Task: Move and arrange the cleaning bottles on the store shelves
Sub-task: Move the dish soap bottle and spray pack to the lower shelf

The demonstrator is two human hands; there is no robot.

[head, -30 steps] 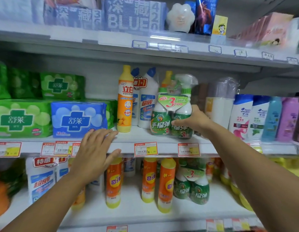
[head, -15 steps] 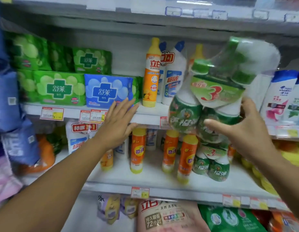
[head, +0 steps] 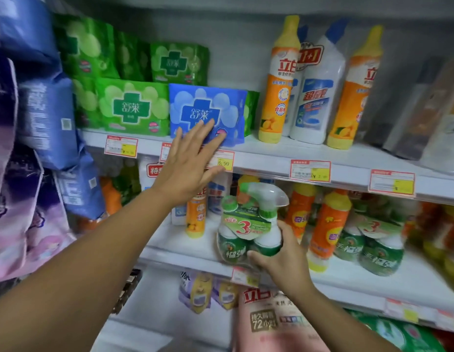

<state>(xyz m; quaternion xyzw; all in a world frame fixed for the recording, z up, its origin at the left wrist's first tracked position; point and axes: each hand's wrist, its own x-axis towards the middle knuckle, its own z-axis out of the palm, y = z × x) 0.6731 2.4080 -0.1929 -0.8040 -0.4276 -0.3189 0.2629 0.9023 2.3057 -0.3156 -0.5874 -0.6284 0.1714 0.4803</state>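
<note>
My right hand (head: pixel 279 260) grips a shrink-wrapped pack of green spray cleaner bottles (head: pixel 246 229) with a white trigger nozzle, held at the front edge of the lower shelf (head: pixel 185 257). A matching green pack (head: pixel 373 245) stands further right on that shelf, beside orange and yellow detergent bottles (head: pixel 325 229). My left hand (head: pixel 190 161) is open with fingers spread, hovering in front of the upper shelf's edge (head: pixel 266 158) and a blue packet (head: pixel 208 110). On the upper shelf stand two orange dish-soap bottles (head: pixel 279 82) and white toilet-cleaner bottles (head: pixel 315 92).
Green packets (head: pixel 132 107) fill the upper shelf's left side. Blue and purple soft packs (head: pixel 30 123) hang at the far left. Refill pouches (head: pixel 271 321) sit below the lower shelf. Red and yellow price tags (head: pixel 309 171) line the shelf edges.
The green spray pack has come off the upper shelf and gone down to the lower shelf in my right hand. My left hand has stayed open near the blue packet. The view has dropped.
</note>
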